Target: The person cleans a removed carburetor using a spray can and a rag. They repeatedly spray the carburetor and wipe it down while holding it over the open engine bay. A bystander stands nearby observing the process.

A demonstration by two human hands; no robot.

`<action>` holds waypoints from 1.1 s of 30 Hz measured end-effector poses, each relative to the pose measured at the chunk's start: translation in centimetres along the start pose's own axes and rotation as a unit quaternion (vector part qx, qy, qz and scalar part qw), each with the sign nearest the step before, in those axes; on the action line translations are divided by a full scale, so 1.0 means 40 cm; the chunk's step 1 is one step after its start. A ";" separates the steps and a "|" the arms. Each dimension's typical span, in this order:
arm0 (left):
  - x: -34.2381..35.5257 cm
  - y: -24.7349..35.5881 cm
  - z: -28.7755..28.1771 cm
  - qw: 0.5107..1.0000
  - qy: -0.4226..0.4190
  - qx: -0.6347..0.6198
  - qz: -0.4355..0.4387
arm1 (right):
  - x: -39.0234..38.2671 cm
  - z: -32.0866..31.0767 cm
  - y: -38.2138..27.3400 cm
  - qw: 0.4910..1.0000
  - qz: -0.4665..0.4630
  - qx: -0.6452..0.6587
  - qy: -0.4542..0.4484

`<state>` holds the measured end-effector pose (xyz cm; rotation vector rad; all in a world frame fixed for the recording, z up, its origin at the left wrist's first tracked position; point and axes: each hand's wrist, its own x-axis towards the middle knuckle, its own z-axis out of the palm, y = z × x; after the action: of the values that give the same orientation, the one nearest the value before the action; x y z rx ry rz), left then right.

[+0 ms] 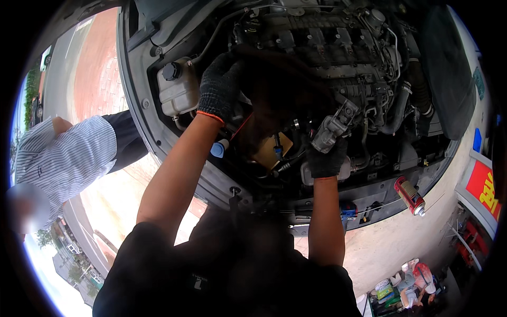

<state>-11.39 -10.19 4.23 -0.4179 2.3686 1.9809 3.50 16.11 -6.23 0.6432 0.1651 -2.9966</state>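
Observation:
My left hand (216,87), in a dark knit glove with orange cuff, is closed at the edge of a dark shadowed area (280,90) in the engine bay; what it grips is hard to make out. Just left of it sits a translucent coolant reservoir (174,95) with a black cap. My right hand (325,161), gloved too, grips a grey metal housing (332,127) with fittings. Between and below the hands, hoses and a small blue-and-black connector (278,153) lie over a tan surface (266,153). The engine (343,53) fills the upper middle.
A spray can (409,195) lies on the front edge (438,158) of the bay, near a blue-and-black tool (348,210). Another person in a striped shirt (68,153) stands at the left, beside the fender (137,79). Cluttered supplies (401,285) sit at lower right.

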 end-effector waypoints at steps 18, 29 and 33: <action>0.023 0.576 -0.048 0.886 -0.295 -0.078 0.349 | 0.017 -0.018 0.006 0.996 -0.024 -0.066 -0.052; 0.262 0.185 -0.011 0.972 -0.134 -0.015 0.190 | -0.036 0.095 0.020 0.920 -0.183 -0.345 0.004; 0.190 -0.032 -0.048 0.989 -0.117 0.080 -0.050 | -0.047 0.182 0.046 0.791 -0.251 -0.557 0.020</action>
<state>-18.13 -13.69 1.93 -0.2743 2.2883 1.6792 2.43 13.48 0.96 0.5099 2.1479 -2.5103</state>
